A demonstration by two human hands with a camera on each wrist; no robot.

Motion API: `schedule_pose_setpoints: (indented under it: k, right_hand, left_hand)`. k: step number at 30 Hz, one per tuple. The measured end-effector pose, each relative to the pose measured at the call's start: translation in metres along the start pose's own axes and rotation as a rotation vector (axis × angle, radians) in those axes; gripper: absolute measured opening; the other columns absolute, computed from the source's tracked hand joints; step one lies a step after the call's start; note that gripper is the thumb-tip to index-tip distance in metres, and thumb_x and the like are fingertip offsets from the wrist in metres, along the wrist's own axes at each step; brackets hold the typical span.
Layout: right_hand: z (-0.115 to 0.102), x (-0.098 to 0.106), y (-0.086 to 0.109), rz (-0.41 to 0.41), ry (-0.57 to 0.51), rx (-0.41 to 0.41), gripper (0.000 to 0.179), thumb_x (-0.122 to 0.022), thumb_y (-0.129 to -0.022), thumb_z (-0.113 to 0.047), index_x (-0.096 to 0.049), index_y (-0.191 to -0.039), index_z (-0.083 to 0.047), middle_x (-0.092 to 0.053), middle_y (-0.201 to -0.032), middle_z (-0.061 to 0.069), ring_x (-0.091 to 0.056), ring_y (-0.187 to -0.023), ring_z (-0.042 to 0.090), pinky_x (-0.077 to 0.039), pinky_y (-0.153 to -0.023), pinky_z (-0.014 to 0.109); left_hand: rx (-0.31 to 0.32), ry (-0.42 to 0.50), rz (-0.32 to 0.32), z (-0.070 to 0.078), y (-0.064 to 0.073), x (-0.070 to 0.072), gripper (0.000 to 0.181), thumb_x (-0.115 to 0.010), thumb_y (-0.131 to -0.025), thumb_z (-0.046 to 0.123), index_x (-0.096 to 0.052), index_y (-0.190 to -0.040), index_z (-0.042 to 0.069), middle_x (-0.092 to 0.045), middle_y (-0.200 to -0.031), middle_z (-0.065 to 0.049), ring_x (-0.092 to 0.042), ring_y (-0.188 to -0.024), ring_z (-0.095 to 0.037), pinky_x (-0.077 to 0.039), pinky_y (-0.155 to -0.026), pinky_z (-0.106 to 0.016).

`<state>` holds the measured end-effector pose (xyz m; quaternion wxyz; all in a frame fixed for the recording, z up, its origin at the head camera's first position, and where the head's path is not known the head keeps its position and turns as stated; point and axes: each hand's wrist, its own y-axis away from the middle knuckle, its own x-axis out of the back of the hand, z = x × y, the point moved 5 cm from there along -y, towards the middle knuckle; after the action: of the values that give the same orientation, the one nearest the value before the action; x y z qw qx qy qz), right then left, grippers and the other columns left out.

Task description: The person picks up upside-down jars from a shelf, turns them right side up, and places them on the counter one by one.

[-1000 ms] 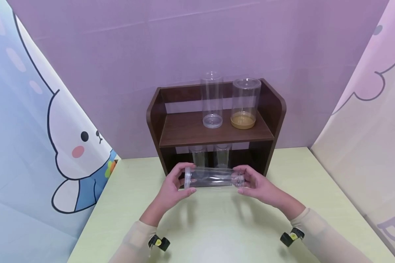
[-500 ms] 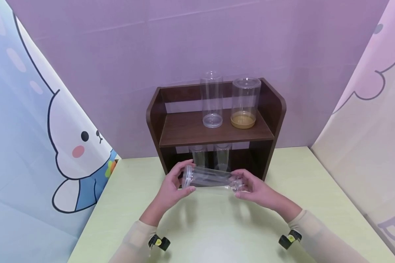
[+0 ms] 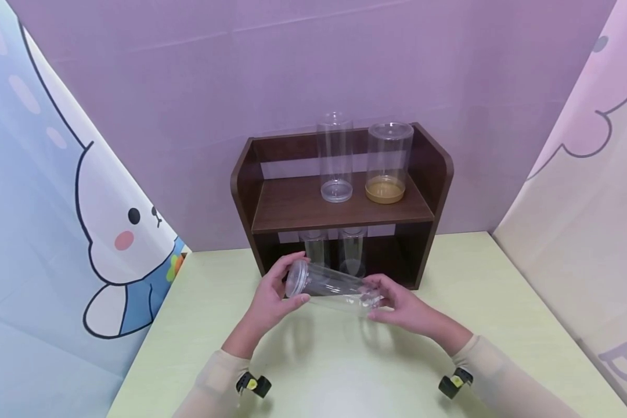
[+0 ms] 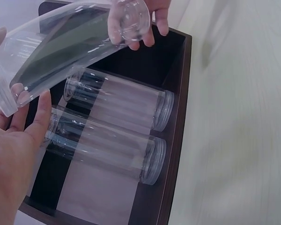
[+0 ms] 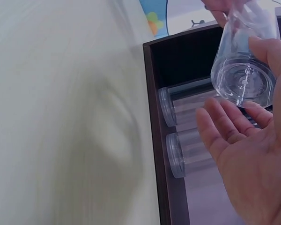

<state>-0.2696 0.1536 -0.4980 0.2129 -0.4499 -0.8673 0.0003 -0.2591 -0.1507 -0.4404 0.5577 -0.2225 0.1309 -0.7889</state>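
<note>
A wrinkled purple cloth backdrop (image 3: 188,116) is seen behind the pale yellow-green table (image 3: 507,325), on which faint wood-like grain is shown in the wrist views. On the table a dark brown two-tier shelf (image 3: 292,203) with rounded side panels is placed. Pale beige sleeves (image 3: 517,371) are cut off by the lower edge of the head view.

On the upper board a wide clear cylindrical jar with a golden-brown base (image 3: 389,151) is set upright beside a tall slim clear jar (image 3: 336,154). A glossy clear cylindrical jar with a ribbed end band (image 3: 334,288) is held above the table, before the shelf's lower tier. Its long axis is run crosswise and slanted: the banded end is pointed to the person's left and appears higher, the other end to the right and lower. The dark shelf is seen through its wall. Behind it, two clear upright jars (image 4: 107,122) are partly covered in the head view.

The banded end is clasped between thumb and fingers by the left grip (image 3: 269,296); the opposite end is likewise clasped by the right grip (image 3: 401,305), whose fingertip contact is hard to make out.
</note>
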Motion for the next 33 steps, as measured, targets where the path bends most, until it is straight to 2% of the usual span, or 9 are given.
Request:
schedule_pose_setpoints:
  k: [4,7,12,16,20,28,33]
  right_hand:
    - [0.003,-0.005,-0.002,-0.010,0.012,-0.001,0.064,-0.082,-0.099,-0.003,-0.049,-0.154,-0.004,-0.067,-0.137,0.023,-0.067,-0.125,0.036,-0.058,-0.109,0.046]
    - [0.006,-0.009,-0.003,-0.014,0.026,-0.020,0.066,-0.085,-0.097,-0.005,-0.050,-0.153,-0.003,-0.068,-0.136,0.022,-0.068,-0.124,0.036,-0.058,-0.108,0.049]
    - [0.010,-0.019,-0.006,-0.034,0.044,-0.033,0.066,-0.087,-0.097,-0.010,-0.051,-0.151,-0.003,-0.066,-0.138,0.022,-0.066,-0.125,0.039,-0.057,-0.107,0.057]
    - [0.013,-0.026,-0.008,-0.046,0.055,-0.049,0.064,-0.088,-0.096,-0.012,-0.052,-0.149,-0.007,-0.066,-0.138,0.020,-0.064,-0.127,0.043,-0.056,-0.108,0.059]
    - [0.012,-0.030,-0.008,-0.043,0.058,-0.051,0.063,-0.087,-0.097,-0.011,-0.052,-0.149,-0.008,-0.066,-0.138,0.020,-0.062,-0.129,0.047,-0.056,-0.108,0.060]
    - [0.011,-0.028,-0.004,-0.012,0.072,-0.025,0.073,-0.089,-0.096,-0.011,-0.046,-0.154,-0.003,-0.063,-0.140,0.023,-0.063,-0.127,0.050,-0.057,-0.105,0.063]
    - [0.012,-0.025,-0.002,-0.001,0.095,-0.033,0.072,-0.089,-0.095,-0.012,-0.047,-0.154,-0.005,-0.062,-0.140,0.027,-0.065,-0.127,0.047,-0.058,-0.105,0.060]
  left_hand:
    - [-0.010,0.031,0.007,0.001,0.000,-0.001,0.077,-0.082,-0.091,-0.007,-0.049,-0.160,0.004,-0.057,-0.157,-0.016,-0.054,-0.136,-0.030,-0.059,-0.104,-0.034]
    - [-0.020,0.040,0.013,0.000,0.000,-0.001,0.076,-0.083,-0.092,-0.006,-0.048,-0.159,0.000,-0.058,-0.156,-0.018,-0.054,-0.136,-0.029,-0.059,-0.105,-0.034]
    - [-0.028,0.051,0.027,-0.001,0.000,-0.001,0.074,-0.082,-0.091,-0.006,-0.051,-0.158,0.003,-0.059,-0.155,-0.020,-0.055,-0.137,-0.027,-0.057,-0.107,-0.033]
    - [-0.032,0.064,0.025,-0.001,-0.001,-0.001,0.074,-0.082,-0.091,-0.005,-0.051,-0.158,0.001,-0.059,-0.154,-0.023,-0.055,-0.137,-0.028,-0.056,-0.107,-0.033]
    - [-0.025,0.057,0.018,0.000,-0.001,-0.001,0.075,-0.083,-0.092,-0.004,-0.050,-0.159,0.000,-0.059,-0.155,-0.020,-0.055,-0.137,-0.028,-0.057,-0.107,-0.034]
    - [-0.010,-0.048,0.027,0.001,0.003,0.011,0.077,-0.085,-0.090,-0.005,-0.054,-0.159,0.009,-0.058,-0.153,-0.011,-0.055,-0.136,-0.027,-0.056,-0.105,-0.034]
    - [0.004,-0.185,0.016,0.001,0.006,0.021,0.077,-0.090,-0.090,0.002,-0.059,-0.158,0.019,-0.058,-0.150,-0.004,-0.056,-0.133,-0.026,-0.056,-0.104,-0.037]
